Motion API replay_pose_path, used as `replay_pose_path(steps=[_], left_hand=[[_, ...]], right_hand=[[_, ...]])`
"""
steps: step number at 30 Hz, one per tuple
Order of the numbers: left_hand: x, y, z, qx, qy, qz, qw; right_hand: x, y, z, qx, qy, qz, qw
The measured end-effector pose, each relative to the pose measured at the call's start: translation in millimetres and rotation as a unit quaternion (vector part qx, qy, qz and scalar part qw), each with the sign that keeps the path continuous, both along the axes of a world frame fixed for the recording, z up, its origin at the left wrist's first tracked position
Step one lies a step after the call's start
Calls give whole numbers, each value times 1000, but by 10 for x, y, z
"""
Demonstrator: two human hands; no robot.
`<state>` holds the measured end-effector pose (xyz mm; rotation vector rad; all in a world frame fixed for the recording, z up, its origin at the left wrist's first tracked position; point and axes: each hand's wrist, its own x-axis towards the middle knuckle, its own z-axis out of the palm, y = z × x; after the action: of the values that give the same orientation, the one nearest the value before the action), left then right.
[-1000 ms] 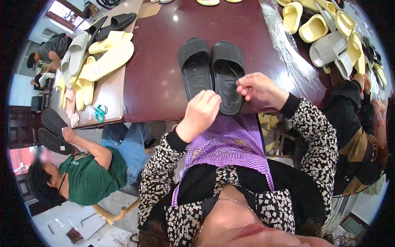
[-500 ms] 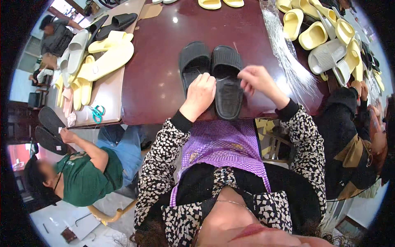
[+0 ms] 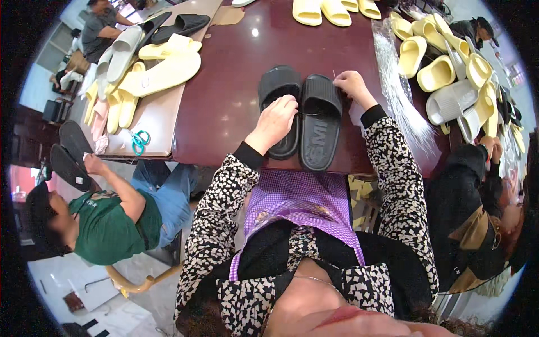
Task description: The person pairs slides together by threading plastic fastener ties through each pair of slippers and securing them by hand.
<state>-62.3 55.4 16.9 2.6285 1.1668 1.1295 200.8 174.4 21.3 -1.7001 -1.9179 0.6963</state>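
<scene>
The left hand (image 3: 273,123) and right hand (image 3: 353,89), apart, each pinch a thin strand (image 3: 334,74) at two black slippers (image 3: 321,132) with ribbed straps, by the glossy table's (image 3: 222,112) near edge.

Dark red glossy table (image 3: 224,84): pair of black slippers (image 3: 322,140) at near edge, bundle of pale strands (image 3: 402,95) along right, yellow slippers (image 3: 336,16) at far edge. Paler tabletop (image 3: 163,126), left: teal scissors (image 3: 139,141), pile of yellow, grey and black slippers (image 3: 163,76).
</scene>
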Motion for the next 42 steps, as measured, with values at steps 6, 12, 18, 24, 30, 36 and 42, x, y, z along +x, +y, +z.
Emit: replay_pose_path(steps=[6, 12, 18, 24, 30, 36, 42], left_hand=[[56, -28, -16, -8, -34, 2, 999], [193, -181, 20, 5, -31, 7, 999], [380, -309, 117, -4, 0, -5, 1000], [373, -311, 132, 10, 2, 3, 1000], [316, -391, 370, 26, -117, 18, 993], [157, 222, 662, -29, -228, 63, 971], [282, 710, 472, -313, -289, -13, 905]], right_hand=[[-198, 201, 139, 66, 162, 64, 982], [-705, 106, 495, 78, 135, 193, 969], [-824, 1, 625, -65, 61, 171, 981], [-932, -21, 672, -93, 76, 199, 973], [-726, 2, 582, -39, 212, 82, 973], [-792, -241, 555, 20, 312, 117, 943], [-781, -475, 568, 51, 397, 92, 912]])
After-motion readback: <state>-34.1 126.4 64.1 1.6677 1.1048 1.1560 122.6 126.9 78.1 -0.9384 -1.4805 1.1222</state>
